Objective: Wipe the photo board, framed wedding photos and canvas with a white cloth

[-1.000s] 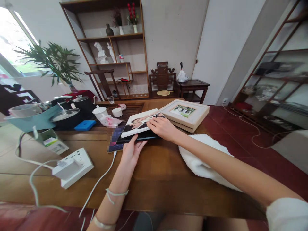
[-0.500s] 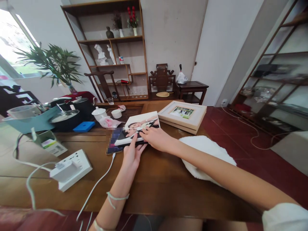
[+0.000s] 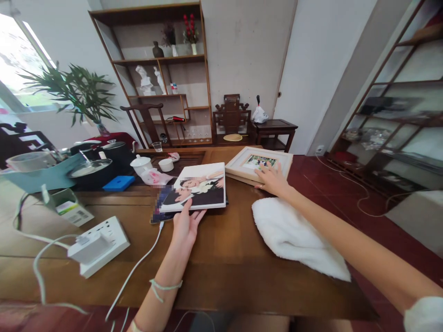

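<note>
A large photo print (image 3: 199, 189) lies on the wooden table (image 3: 221, 249), partly over a phone (image 3: 162, 203) with a white cable plugged in. My left hand (image 3: 186, 224) grips the print's near edge, thumb on top. My right hand (image 3: 273, 177) rests with fingers spread on the near corner of a stack of light wooden picture frames (image 3: 249, 161) at the table's far right. A white fluffy cloth (image 3: 297, 240) lies on the table under my right forearm.
A white power strip (image 3: 98, 240) with a charger and cables sits at the left. Behind it are a small green box (image 3: 67, 205), a blue box (image 3: 116, 182), pots (image 3: 92, 168), a white teapot (image 3: 141, 162) and cups. Shelves and chairs stand beyond.
My right hand left the photo print and moved right onto the stacked frames. The print now lies flatter on the table, still held at its near edge by my left hand.
</note>
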`<state>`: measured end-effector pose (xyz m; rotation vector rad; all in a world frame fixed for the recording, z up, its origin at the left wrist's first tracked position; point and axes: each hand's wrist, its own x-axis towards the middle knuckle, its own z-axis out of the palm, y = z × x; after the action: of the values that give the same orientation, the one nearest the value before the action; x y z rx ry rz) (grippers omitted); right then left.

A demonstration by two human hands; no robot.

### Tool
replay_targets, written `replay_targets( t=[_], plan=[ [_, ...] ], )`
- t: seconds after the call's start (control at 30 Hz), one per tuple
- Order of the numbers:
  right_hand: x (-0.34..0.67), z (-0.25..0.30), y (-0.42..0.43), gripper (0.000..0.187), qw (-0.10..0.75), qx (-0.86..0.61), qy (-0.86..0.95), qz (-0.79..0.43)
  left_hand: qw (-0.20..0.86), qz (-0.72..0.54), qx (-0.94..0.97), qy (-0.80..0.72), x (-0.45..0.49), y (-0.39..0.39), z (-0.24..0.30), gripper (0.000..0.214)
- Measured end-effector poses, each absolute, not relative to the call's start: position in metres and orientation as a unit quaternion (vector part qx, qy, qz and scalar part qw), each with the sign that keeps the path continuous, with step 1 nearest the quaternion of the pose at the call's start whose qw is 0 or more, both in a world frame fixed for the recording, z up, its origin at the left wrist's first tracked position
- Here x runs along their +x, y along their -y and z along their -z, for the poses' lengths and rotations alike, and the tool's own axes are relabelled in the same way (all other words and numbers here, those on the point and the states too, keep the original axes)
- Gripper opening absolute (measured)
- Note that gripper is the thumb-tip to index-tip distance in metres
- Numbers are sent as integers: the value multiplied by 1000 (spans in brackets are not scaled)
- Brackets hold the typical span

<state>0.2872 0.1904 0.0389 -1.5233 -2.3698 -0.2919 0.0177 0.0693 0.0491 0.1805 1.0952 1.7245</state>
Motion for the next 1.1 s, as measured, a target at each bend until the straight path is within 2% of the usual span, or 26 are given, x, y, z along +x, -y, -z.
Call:
replay_targets(
  t=[0.17,0.53,0.73,0.83,1.0,1.1],
  plan=[
    [332,-25,-202,56,111,-514,849,58,511,-714,82,-472,10,-68,-48,7],
    [383,-28,-199,56,112,-445,888,-6,526,-694,94,-482,16,-83,-44,6],
    [382,-36,-194,56,111,-489,865,-25,549,-668,103,-492,30,-109,-38,16],
    [390,-39,-197,71,114,-550,827,-32,561,-654,114,-495,36,-123,-36,21],
    [405,-44,-206,111,118,-635,760,-74,562,-636,148,-509,42,-143,-33,33],
    [408,-46,-212,124,115,-646,749,-96,562,-614,170,-528,41,-154,-33,33]
  ],
)
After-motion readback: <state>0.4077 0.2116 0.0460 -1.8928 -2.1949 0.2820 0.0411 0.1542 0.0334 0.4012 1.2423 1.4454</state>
